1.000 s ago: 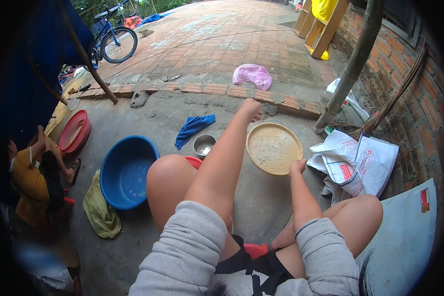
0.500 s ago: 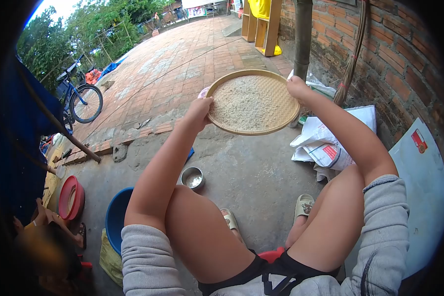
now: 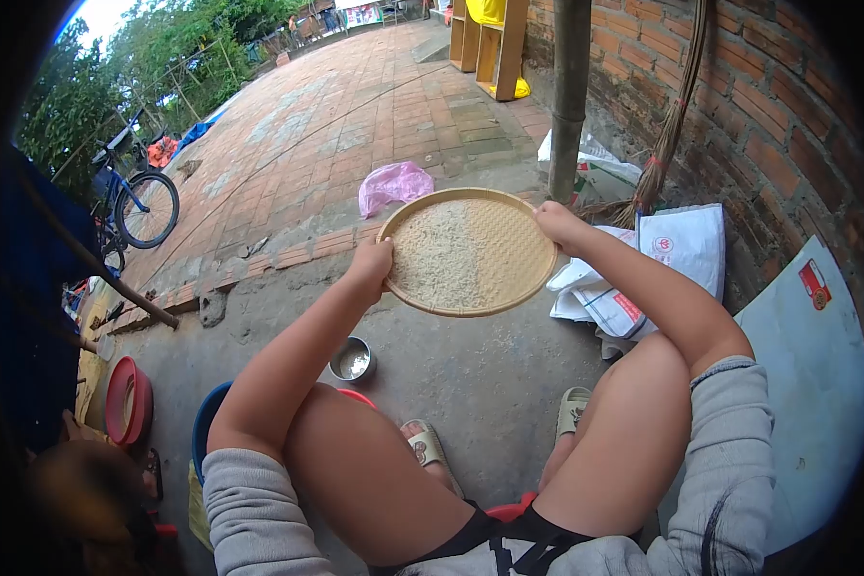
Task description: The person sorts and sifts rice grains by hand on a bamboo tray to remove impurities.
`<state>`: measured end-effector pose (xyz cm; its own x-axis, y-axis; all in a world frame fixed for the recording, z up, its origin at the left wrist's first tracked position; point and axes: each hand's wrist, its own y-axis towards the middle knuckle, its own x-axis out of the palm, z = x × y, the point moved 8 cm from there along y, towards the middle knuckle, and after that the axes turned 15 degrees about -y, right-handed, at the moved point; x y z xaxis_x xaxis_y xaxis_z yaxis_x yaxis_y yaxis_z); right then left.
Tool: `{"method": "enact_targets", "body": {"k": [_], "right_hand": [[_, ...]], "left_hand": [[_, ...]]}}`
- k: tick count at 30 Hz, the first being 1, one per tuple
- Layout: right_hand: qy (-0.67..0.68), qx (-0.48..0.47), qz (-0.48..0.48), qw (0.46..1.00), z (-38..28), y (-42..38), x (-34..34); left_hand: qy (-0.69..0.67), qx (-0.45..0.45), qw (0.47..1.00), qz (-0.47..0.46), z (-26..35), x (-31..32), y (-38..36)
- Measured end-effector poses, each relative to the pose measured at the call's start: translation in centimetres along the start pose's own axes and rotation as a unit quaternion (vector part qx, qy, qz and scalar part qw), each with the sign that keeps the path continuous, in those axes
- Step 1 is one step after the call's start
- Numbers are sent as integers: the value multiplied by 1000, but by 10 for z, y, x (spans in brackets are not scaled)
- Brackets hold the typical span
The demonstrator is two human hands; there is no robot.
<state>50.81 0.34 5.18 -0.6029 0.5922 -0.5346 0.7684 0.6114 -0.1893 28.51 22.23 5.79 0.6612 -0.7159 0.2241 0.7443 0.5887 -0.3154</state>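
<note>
A round woven winnowing basket [image 3: 511, 252] is held out in front of me above the concrete floor. Pale grains, which look like rice [image 3: 440, 254], lie mostly over its left half, while the weave on the right shows bare. My left hand [image 3: 370, 264] is closed on the left rim, and my right hand [image 3: 560, 227] grips the right rim; part of the fingers of both is hidden. Below and to the left, a small metal bowl [image 3: 353, 360] stands on the floor with something pale inside.
A pink plastic bag [image 3: 394, 186] lies beyond the basket. White sacks [image 3: 682, 250] rest by the brick wall [image 3: 758, 115], near a pole [image 3: 570, 96]. Red [image 3: 128, 401] and blue [image 3: 208, 422] basins stand at my left, close to another person [image 3: 91, 480]. A bicycle [image 3: 144, 209] is farther off.
The basket and both hands have come lower and slightly left in view. Grains that covered much of the basket now lie toward its left side. The pink bag shows more fully.
</note>
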Motion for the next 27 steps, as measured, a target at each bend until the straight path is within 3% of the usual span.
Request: {"method": "enact_targets", "body": {"k": [2,5,7,9,11,12,14,16,18,20,23,24,25,26,27], "right_hand": [[78,23,-37,996,25,19,2],[125,51,-21,991,21,14,-4],[25,5,25,999,-20,-13,-9],[0,-2,23,1000,-29,-21,-1],[-33,-13,49,998,-15,-12,-3],[-27,-10,49,998,6,2,-8],[111,86,-73,987,52,23,2],[143,116,-46,982,49,14,-1],[96,43,31,994,25,8,-10],[32,11,29,999,-6,-13,-3],[-44,-24,38,998,4,-2,-2],[-62,-23,47,997,15,5,-5],[27,24,-26,999,32,8,-1],[28,23,-27,999,40,11,-1],[33,31,-15,999,44,11,-1]], "left_hand": [[102,18,992,70,4,20,-13],[125,28,990,55,-5,13,7],[73,26,997,8,-16,-11,36],[27,3,999,27,-12,-17,29],[32,11,999,30,-16,-13,31],[80,58,994,47,-12,-2,28],[175,99,976,80,-5,24,13],[171,110,976,76,-1,36,5],[157,115,980,44,-2,17,23],[47,31,998,18,-5,-1,24],[48,27,998,36,-4,-2,21],[85,66,993,38,0,7,18],[120,105,986,41,5,18,11],[180,91,978,48,4,27,6],[200,133,970,42,5,32,5]]}}
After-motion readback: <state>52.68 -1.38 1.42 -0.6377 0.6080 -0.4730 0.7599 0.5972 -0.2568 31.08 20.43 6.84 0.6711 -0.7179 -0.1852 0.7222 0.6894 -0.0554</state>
